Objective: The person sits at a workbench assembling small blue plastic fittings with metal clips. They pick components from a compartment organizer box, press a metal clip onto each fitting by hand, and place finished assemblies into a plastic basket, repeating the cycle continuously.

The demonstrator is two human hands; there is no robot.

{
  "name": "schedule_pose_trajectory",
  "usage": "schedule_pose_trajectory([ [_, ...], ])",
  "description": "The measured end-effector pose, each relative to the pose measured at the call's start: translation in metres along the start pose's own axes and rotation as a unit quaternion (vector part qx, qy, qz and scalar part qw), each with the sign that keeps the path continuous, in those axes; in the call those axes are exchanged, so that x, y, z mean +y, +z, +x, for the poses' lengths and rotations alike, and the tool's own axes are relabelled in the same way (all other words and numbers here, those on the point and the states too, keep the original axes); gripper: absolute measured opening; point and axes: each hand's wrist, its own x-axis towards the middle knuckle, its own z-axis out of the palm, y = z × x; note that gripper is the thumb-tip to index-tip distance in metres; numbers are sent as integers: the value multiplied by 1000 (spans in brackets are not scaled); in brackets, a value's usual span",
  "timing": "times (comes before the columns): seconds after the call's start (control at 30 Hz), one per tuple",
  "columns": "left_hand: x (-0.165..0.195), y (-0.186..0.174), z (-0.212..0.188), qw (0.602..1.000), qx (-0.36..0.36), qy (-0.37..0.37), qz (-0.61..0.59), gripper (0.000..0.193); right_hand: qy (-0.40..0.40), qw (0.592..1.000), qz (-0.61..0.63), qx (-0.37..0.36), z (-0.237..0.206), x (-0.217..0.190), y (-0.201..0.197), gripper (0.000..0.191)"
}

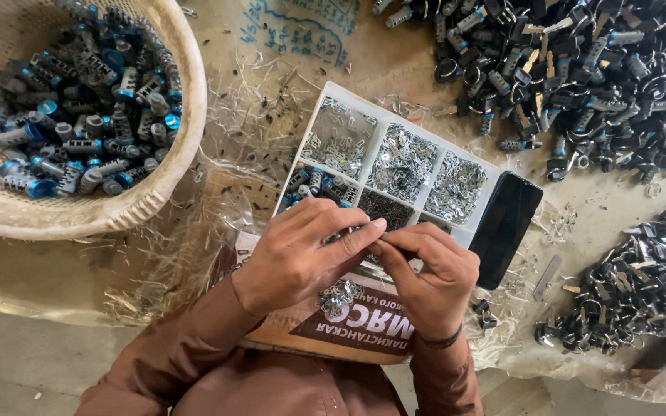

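My left hand (pixel 296 250) and right hand (pixel 429 273) are together, fingertips pinching a tiny part too small to tell; they sit over the white tray (pixel 495 179) of little metal bits; a basket (pixel 183 135) sits far left.

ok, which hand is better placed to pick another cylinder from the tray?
Probably left. The left hand sits just below the compartment of blue-ended cylinders in the white divided tray. The right hand lies farther right, near the black phone.
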Motion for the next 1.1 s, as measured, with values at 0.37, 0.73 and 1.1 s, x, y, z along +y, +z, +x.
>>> schedule_pose_trajectory([
  [0.37, 3, -3, 4, 999, 31, -18, -6, 49, 54, 983, 173, 15, -13, 22, 4, 11],
  [0.73, 5, -5, 5, 999, 38, -14, 2, 47, 3, 983, 172, 63, -22, 23, 11, 23],
  [1.1, 4, -6, 4, 999, 30, -2, 19, 45, 34, 990, 125, 61, -23, 14, 12, 31],
])
